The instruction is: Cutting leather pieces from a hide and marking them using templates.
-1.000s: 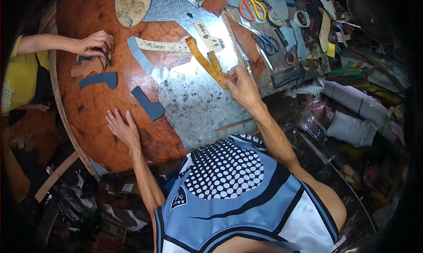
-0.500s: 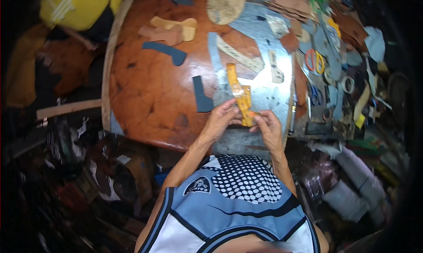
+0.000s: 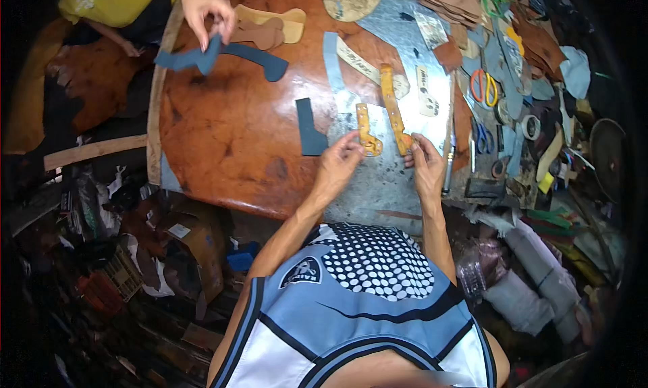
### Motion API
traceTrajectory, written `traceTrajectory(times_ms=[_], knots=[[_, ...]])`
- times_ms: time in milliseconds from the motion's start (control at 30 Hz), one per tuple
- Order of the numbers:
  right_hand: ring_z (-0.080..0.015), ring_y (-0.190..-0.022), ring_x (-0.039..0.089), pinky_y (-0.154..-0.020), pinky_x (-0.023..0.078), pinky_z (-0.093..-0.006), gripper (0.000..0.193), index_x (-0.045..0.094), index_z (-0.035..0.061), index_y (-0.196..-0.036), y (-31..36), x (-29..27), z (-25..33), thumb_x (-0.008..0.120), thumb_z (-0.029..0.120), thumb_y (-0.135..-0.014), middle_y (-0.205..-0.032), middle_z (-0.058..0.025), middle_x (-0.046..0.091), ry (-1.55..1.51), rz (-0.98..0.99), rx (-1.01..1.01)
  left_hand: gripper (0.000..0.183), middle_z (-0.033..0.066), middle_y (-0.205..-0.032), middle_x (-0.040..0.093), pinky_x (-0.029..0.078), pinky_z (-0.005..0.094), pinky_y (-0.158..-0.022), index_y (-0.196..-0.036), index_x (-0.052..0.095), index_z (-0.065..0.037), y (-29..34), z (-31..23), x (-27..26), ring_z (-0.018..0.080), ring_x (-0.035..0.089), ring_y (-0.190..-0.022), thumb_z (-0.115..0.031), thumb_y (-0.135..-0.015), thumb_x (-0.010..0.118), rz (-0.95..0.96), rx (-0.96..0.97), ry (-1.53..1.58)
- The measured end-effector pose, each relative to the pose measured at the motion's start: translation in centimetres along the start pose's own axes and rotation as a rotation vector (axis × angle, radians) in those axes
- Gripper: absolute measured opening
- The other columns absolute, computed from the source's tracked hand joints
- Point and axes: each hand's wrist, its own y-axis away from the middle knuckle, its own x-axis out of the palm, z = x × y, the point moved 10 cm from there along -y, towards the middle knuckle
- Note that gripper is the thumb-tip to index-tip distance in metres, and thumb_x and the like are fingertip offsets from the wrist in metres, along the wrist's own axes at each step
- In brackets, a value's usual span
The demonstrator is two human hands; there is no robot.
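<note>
My left hand (image 3: 341, 164) pinches the lower end of a short, yellow-tan L-shaped strip (image 3: 364, 121) with small holes along it. To its right, my right hand (image 3: 426, 164) grips the bottom of a longer, curved yellow-tan strip (image 3: 389, 94), also dotted with holes. The two strips stand apart over the grey metal sheet (image 3: 378, 192). Just left of the short strip lies a dark L-shaped piece (image 3: 310, 135). Pale patterns with writing (image 3: 358, 64) lie beyond the strips.
At the far left, another person's hand (image 3: 210, 20) holds a blue-grey cut piece (image 3: 192, 58). Tan and brown leather pieces (image 3: 290, 27) lie near it on the brown tabletop (image 3: 236, 145). Orange-and-yellow-handled scissors (image 3: 483, 87) and several scraps and tools crowd the right side.
The yellow-tan strips, overlapping before, are now separated, one in each hand. My right hand has moved up and right. Another person's hand has come in at upper left with a blue-grey piece.
</note>
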Motion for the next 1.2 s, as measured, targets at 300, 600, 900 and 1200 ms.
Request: traceTrajectory(times_ms=[300, 600, 900, 1200], knots=[[-0.0087, -0.073, 0.06, -0.063, 0.049, -0.0212, 0.027, 0.061, -0.0008, -0.12, -0.8, 1.1, 2.2, 0.058, 0.011, -0.096, -0.09, -0.0033, 0.064, -0.06, 0.035, -0.08, 0.038, 0.0185, -0.122, 0.057, 0.042, 0.0469, -0.098, -0.118, 0.059, 0.002, 0.4, -8.7, -2.8, 0.0387, 0.051, -0.115, -0.014, -0.084, 0.066, -0.164, 0.675, -1.043], [-0.0166, -0.082, 0.065, -0.074, 0.056, -0.0288, 0.017, 0.05, 0.0027, -0.108, -0.1, 11.5, -0.4, 0.055, 0.013, -0.095, -0.093, -0.0092, 0.063, -0.474, 0.449, 0.238, 0.066, 0.0206, -0.149, 0.035, 0.017, 0.0565, -0.114, -0.135, 0.05, -0.004, -3.4, -4.8, 0.0, 0.0412, 0.022, -0.142, -0.03, -0.079, 0.071, -0.047, 0.563, -1.21], [-0.012, -0.1, 0.056, -0.089, 0.046, -0.0296, 0.014, 0.055, 0.0036, -0.106, -3.5, 0.4, 1.8, 0.058, 0.012, -0.094, -0.108, -0.0068, 0.06, -0.243, 0.002, -0.151, 0.048, 0.0166, -0.147, 0.04, 0.026, 0.0575, -0.11, -0.134, 0.053, -0.008, -5.9, -5.3, 0.9, 0.0416, 0.028, -0.139, -0.03, -0.091, 0.058, -0.022, 0.626, -1.376], [-0.0051, -0.072, 0.052, -0.063, 0.043, -0.0189, 0.013, 0.063, 0.0026, -0.104, -1.8, -7.3, 2.3, 0.062, 0.007, -0.091, -0.09, 0.0001, 0.061, -0.235, -0.221, -0.12, 0.048, 0.0147, -0.149, 0.038, 0.024, 0.0571, -0.11, -0.133, 0.054, -0.009, -3.5, -4.4, 0.5, 0.0406, 0.028, -0.139, -0.034, -0.091, 0.059, 0.012, 0.63, -1.374]])
